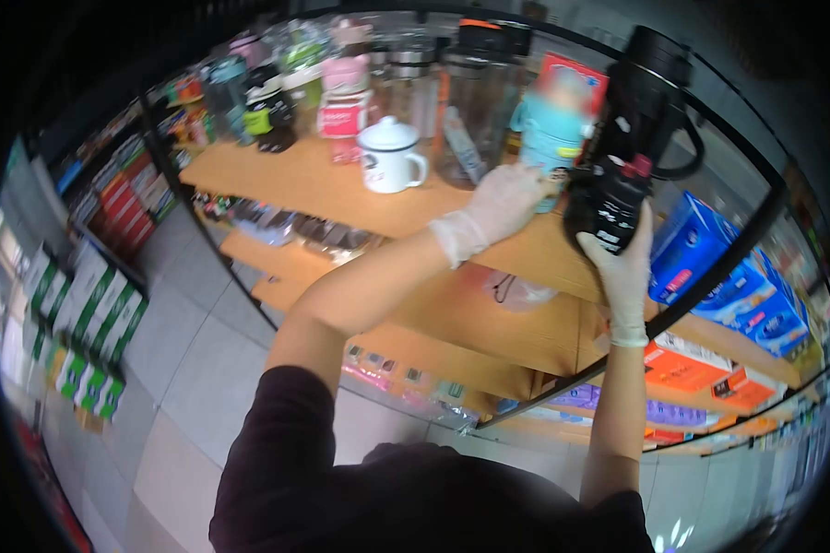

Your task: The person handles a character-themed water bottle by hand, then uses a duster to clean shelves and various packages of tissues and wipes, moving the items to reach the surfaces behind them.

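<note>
My left hand (pixel 509 201), in a thin white glove, reaches to the lower part of a light blue bottle (pixel 551 129) on the top shelf, its fingers closed against it. My gloved right hand (pixel 625 263) grips a small black bottle (pixel 607 207) with white lettering and a reddish cap, thumb on one side and fingers on the other. Just behind it stands a tall black jug (pixel 638 88) with a side handle. Left of my left hand are a white lidded enamel mug (pixel 389 157) and a big clear bottle (pixel 470 111) with a black and orange lid.
More bottles and a pink cup (pixel 344 101) line the wooden top shelf (pixel 277 180). A black metal post (pixel 710 286) rises close to my right arm. Blue packs (pixel 701 244) sit on the shelf beyond it. Green and white cartons (pixel 92 300) are stacked on the tiled floor at left.
</note>
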`<state>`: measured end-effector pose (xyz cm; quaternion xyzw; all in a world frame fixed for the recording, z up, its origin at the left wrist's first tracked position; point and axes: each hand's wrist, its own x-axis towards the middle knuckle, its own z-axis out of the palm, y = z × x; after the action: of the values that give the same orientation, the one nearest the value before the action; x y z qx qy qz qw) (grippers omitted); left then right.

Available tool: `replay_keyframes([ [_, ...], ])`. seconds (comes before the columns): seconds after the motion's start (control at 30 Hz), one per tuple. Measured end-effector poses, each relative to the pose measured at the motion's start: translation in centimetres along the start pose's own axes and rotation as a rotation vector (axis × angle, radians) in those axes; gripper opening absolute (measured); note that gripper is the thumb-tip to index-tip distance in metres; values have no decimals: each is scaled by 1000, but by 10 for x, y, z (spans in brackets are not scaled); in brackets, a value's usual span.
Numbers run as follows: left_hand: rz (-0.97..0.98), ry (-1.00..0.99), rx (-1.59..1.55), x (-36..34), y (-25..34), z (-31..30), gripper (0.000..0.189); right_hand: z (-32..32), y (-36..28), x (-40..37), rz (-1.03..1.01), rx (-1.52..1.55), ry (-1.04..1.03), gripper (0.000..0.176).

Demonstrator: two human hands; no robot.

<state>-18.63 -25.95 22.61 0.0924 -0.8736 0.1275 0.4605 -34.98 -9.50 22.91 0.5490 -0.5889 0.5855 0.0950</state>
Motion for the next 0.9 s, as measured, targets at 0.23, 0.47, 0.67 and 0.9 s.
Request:
replay_keyframes([
  [0.23,-105,-23,-215,-18,-3,-40,20,1,2,-7,-111,-153,40,98],
  [0.47,-573,503,225,-94,-63,-124,65,4,-4,-9,-132,-225,62,99],
  [0.67,-1003,108,-4,-109,-79,-124,91,9,-9,-11,-128,-255,99,97],
  [0.9,-1018,117,49,-111,-81,-117,93,9,-12,-14,-108,-324,112,94],
])
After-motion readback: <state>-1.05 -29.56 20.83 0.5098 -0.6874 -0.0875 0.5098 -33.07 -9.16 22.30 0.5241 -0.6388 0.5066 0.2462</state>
